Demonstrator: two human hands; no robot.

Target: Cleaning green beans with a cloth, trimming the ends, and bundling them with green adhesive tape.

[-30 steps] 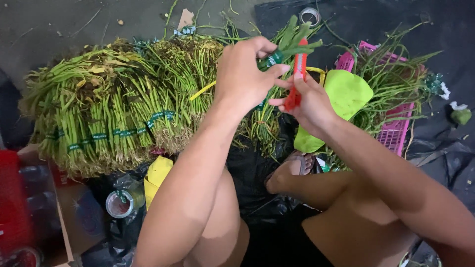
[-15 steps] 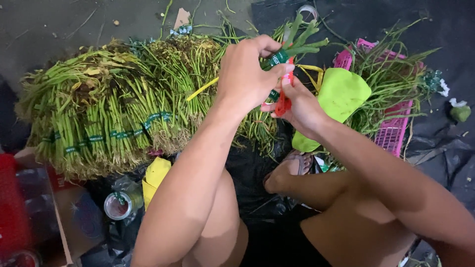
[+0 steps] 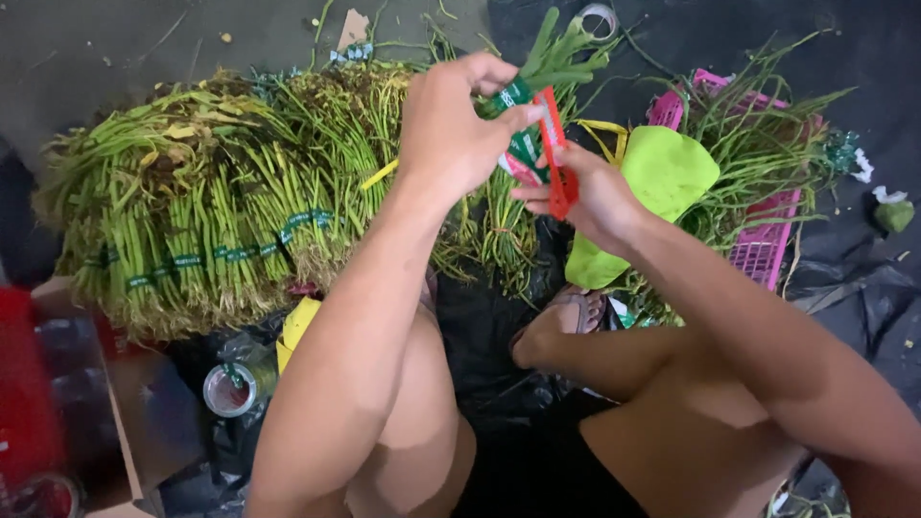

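My left hand [image 3: 456,125] grips a small bunch of green stalks [image 3: 556,58] wrapped with green tape, held up over the pile. My right hand [image 3: 595,192] holds a red tape dispenser [image 3: 554,153] pressed against that bunch, just below my left fingers. To the left lies a big heap of tied green vegetable bundles [image 3: 211,211], each banded with green tape. Loose green stalks fill a pink plastic basket [image 3: 763,249] on the right.
A lime-green plastic sheet [image 3: 662,173] lies beside the basket. A tape roll [image 3: 230,388] sits near my left knee, a yellow piece [image 3: 299,321] next to it. A red crate [image 3: 29,403] and cardboard box stand at bottom left. Another tape roll [image 3: 597,17] lies at the top.
Both hands and the bunch have stayed nearly in place; the red dispenser has shifted slightly up along the bunch.
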